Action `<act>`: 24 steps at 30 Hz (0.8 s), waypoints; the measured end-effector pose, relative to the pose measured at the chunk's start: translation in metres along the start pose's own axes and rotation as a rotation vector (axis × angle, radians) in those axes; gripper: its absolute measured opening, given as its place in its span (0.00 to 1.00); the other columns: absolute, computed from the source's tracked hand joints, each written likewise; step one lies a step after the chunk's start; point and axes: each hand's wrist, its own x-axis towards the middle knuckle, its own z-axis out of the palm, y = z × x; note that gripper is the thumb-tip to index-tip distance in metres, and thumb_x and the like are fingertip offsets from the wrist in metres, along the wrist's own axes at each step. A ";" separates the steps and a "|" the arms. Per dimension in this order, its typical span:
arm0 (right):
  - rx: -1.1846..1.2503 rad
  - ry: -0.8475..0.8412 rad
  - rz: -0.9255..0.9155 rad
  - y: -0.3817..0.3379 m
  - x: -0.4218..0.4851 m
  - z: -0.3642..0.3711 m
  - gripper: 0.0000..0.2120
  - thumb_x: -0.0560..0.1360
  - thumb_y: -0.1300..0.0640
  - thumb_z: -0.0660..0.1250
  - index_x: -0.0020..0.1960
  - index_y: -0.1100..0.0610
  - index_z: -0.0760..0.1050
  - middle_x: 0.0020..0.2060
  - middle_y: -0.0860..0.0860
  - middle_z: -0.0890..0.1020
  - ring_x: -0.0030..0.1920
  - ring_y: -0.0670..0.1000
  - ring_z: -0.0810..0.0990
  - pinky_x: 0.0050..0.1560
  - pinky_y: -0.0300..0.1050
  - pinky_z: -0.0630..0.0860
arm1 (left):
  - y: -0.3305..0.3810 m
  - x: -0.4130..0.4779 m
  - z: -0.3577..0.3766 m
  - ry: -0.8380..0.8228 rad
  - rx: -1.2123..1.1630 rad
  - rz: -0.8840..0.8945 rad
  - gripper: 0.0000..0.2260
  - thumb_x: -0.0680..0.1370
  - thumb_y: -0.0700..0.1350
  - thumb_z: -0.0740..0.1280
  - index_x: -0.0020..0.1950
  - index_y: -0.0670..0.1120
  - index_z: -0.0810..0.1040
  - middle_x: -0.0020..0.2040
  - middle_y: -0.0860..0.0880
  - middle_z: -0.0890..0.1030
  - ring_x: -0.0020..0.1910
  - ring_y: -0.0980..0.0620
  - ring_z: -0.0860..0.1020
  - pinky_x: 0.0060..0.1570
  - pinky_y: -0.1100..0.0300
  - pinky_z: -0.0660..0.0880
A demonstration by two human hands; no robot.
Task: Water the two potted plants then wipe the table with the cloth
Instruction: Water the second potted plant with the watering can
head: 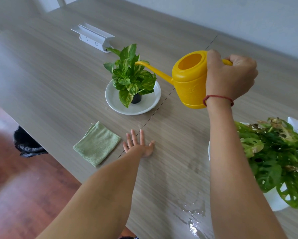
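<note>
My right hand (231,76) grips the handle of a yellow watering can (189,80), held in the air with its long spout reaching left over the leaves of a small variegated plant (131,76). That plant stands in a black pot on a white saucer (150,104). My left hand (138,144) lies flat on the table, fingers spread, just right of a folded green cloth (97,144). A second plant (274,156), with holed leaves and a white pot, stands at the right edge, partly behind my right forearm. Spilled water (194,213) lies on the table near the front.
A white power-socket block (93,37) sits at the back of the grey wood-grain table (50,75). A black bin bag (27,144) sits on the red-brown floor beyond the table's left edge. A white wall runs along the far right side.
</note>
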 end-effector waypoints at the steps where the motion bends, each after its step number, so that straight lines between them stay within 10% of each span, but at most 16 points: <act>1: 0.010 -0.006 -0.002 0.000 -0.001 0.001 0.21 0.63 0.49 0.64 0.22 0.55 0.55 0.20 0.49 0.59 0.29 0.55 0.63 0.34 0.44 0.67 | 0.000 0.000 0.000 -0.001 0.000 0.001 0.34 0.78 0.68 0.44 0.76 0.56 0.30 0.74 0.47 0.25 0.74 0.45 0.29 0.73 0.44 0.35; 24: 0.204 -0.036 0.214 0.020 -0.006 0.004 0.23 0.63 0.50 0.67 0.21 0.54 0.55 0.20 0.47 0.58 0.24 0.50 0.57 0.28 0.42 0.63 | -0.001 0.008 0.004 0.000 -0.004 0.002 0.34 0.78 0.68 0.44 0.75 0.56 0.29 0.73 0.47 0.24 0.74 0.45 0.28 0.73 0.43 0.35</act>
